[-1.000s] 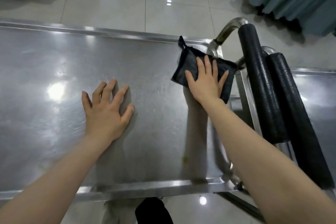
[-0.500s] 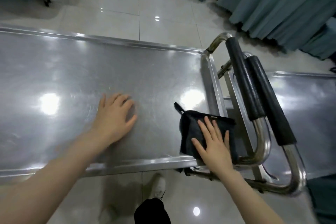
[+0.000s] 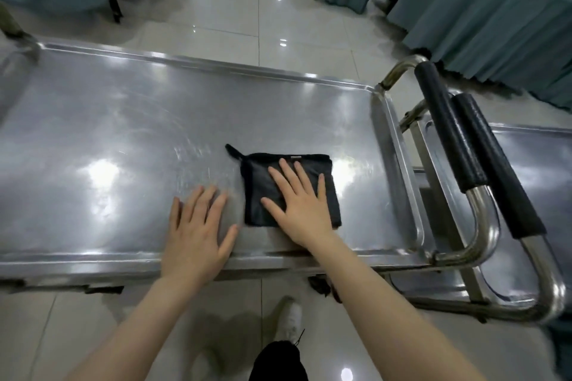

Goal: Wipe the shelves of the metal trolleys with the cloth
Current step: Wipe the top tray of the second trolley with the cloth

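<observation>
A folded black cloth point(image 3: 263, 185) with a small loop at its far left corner lies flat on the top shelf point(image 3: 123, 139) of a steel trolley. My right hand point(image 3: 297, 201) presses on the cloth with straight, spread fingers. Just left of it, my left hand point(image 3: 198, 226) rests flat on the bare metal near the shelf's front rim, fingers spread, holding nothing.
A second steel trolley point(image 3: 532, 164) stands against the right end, and both trolleys' black padded handles point(image 3: 464, 158) rise between the two shelves. Tables draped in teal cloth point(image 3: 483, 3) stand at the back right and back left. My white shoe point(image 3: 291, 318) shows on the tiled floor.
My right hand has slid the cloth from the shelf's far right corner to the near right edge, then leftward to beside my left hand. My left hand has stayed flat on the shelf.
</observation>
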